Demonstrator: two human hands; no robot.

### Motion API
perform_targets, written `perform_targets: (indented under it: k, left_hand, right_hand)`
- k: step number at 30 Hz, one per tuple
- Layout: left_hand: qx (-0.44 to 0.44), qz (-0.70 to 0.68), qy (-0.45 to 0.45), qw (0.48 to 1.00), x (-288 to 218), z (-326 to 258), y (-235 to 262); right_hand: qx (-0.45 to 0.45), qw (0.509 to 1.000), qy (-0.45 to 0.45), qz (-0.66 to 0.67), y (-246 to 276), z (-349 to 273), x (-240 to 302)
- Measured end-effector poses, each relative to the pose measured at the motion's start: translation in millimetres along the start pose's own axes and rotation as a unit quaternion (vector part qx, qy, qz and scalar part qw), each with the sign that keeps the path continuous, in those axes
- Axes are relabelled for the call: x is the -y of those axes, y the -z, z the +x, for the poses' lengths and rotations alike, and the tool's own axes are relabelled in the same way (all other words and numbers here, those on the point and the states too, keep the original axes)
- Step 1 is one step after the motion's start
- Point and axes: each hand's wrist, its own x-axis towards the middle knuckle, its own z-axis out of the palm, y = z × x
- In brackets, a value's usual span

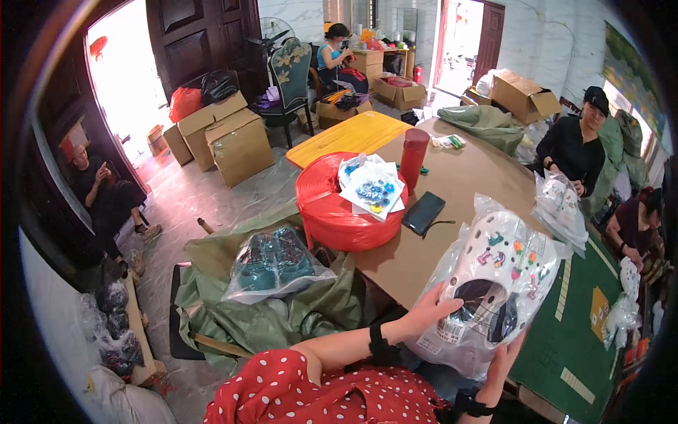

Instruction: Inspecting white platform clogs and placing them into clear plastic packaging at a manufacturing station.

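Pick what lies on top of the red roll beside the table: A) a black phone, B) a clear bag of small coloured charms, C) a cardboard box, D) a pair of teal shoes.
B: a clear bag of charms rests on the red roll, while the phone lies on the table beside it.

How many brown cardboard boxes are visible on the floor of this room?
About 6: two stacked near the left door, a small one beside them, two by the seated person at the back, one at right. Others may be hidden.
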Motion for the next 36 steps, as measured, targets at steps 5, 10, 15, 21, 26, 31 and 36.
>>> perform_targets:
  k: [5,10,15,21,26,31,36]
  left_hand:
    - [-0.037,0.098,-0.083,0.991,-40.0,-45.1,-20.1]
    - [0.075,0.244,-0.087,0.963,-87.9,-95.6,5.9]
    - [-0.021,0.109,-0.032,0.993,-153.5,-139.9,53.9]
    - [-0.187,0.741,0.191,0.616,-164.0,-245.4,129.0]
    - [-0.029,0.802,0.235,0.548,-80.3,-296.2,189.6]
    - [-0.090,0.822,0.102,0.553,-55.6,-289.2,196.4]
    - [-0.002,0.818,0.242,0.522,-75.6,-262.8,177.4]
  right_hand:
    - [-0.070,0.985,-0.129,0.086,-30.9,-9.1,44.6]
    - [0.047,0.947,-0.166,0.270,-49.0,-27.7,70.1]
    - [0.068,0.841,-0.357,0.401,-91.5,-6.6,85.9]
    - [0.173,0.835,-0.384,0.354,-135.4,12.0,89.0]
    - [0.249,0.833,-0.383,0.313,-187.1,4.0,118.5]
    - [0.299,0.774,-0.443,0.340,-195.3,7.0,123.4]
    - [0.307,0.762,-0.454,0.346,-198.3,13.4,115.8]
